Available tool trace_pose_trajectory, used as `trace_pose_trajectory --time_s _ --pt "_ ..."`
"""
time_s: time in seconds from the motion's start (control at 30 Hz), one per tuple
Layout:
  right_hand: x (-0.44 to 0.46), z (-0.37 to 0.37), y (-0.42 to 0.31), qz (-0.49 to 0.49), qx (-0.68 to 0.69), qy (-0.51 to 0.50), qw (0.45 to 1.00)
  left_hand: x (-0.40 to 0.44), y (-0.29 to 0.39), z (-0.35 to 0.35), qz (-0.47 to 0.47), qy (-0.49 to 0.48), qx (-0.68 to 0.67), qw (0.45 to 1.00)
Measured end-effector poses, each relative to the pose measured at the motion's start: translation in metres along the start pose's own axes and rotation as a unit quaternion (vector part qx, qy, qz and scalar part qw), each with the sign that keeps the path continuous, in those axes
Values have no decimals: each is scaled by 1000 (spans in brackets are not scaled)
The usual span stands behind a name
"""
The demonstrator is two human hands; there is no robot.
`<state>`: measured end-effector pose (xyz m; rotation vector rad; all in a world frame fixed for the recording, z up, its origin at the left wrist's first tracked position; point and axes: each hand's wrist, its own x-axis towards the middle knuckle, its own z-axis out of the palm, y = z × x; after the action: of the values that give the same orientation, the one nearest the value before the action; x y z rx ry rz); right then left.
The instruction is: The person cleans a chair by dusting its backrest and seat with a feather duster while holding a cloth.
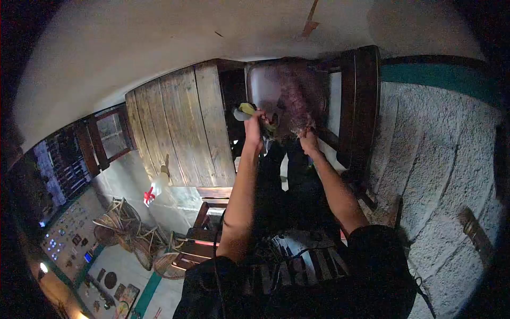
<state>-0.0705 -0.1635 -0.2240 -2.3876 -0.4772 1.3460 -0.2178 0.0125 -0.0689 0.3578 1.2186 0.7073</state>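
My left hand (pixel 254 130) is closed around a bunched cloth (pixel 246 110) with yellow-green and grey parts. My right hand (pixel 308 142) grips the near end of a fluffy, purplish-brown duster (pixel 295 98), which is smeared by motion. The duster reaches away from me over a dark, shiny seat or panel (pixel 261 87) framed in dark wood. How the duster's handle sits inside my fingers is hidden. Both arms stretch forward, with the hands a short way apart.
Left of my hands is a plank table (pixel 175 117). A pale bottle with a red spray head (pixel 150 195) is by its near edge. Woven stools (pixel 141 239) are lower left. A dark wooden frame (pixel 359 106) and a rough white wall (pixel 430 159) border the right.
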Motion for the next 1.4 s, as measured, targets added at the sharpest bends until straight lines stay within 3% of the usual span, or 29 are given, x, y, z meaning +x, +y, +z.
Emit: trace_pose_trajectory --time_s 0.03,0.07,0.17,0.2,0.27,0.3,0.37,0.4,0.53,0.63,0.7,0.73,0.83,0.97,1.03,1.07,1.13,1.17,1.23,1.27,1.33,1.4 --pt "-4 1 -2 -24 -43 -37 998 -3 1 -2 -1 4 -4 1000" --pt "1 -2 2 -116 -76 -69 988 -7 2 -4 -2 3 -5 1000" --pt "-7 16 1 -159 -48 -3 986 -14 3 -14 -9 9 -19 1000" --pt "-11 23 -5 -162 -50 -6 985 -12 3 -19 0 -6 -15 1000" --pt "-21 38 -15 -34 -43 98 994 -11 5 -30 10 -16 -11 1000" --pt "-20 40 -15 -34 -44 95 994 -13 7 -33 9 -11 -9 1000" --pt "-10 31 -13 -90 -77 -35 992 -15 11 -38 7 -7 -9 1000" --pt "-12 30 -11 -259 -20 33 965 -13 13 -40 12 -2 -24 1000" --pt "-19 33 -21 -190 -94 6 977 -19 19 -50 19 2 -37 999" --pt "-27 48 -30 -34 -17 38 999 -26 24 -50 22 31 -45 998" --pt "-17 35 -32 -210 -78 -8 975 -27 35 -49 -4 16 -43 999" --pt "-14 26 -40 -196 -170 -48 965 -24 41 -45 6 8 -34 999" --pt "-34 30 -57 -143 -147 26 978 -12 53 -38 26 -18 -37 999" --pt "-27 34 -50 -131 -144 5 981 -6 67 -31 51 -61 -24 997" --pt "-13 25 -40 -236 -178 46 954 -4 73 -25 54 -67 -48 995" --pt "-10 27 -35 -234 -178 48 955 -6 74 -23 50 -55 -47 996" --pt "-17 33 -38 -123 -166 73 976 -5 68 -24 39 -59 -62 996" --pt "-19 34 -41 -122 -162 75 976 -3 66 -24 30 -63 -78 994" --pt "-32 28 -57 82 53 41 994 -8 65 -16 25 -67 -85 994" --pt "-29 23 -56 85 58 42 994 -11 64 -12 18 -69 -94 993" --pt "-12 10 -45 -85 -98 -8 992 -9 57 -7 16 -85 -87 992" --pt "-14 5 -47 -74 -102 3 992 -7 53 3 17 -100 -83 991"
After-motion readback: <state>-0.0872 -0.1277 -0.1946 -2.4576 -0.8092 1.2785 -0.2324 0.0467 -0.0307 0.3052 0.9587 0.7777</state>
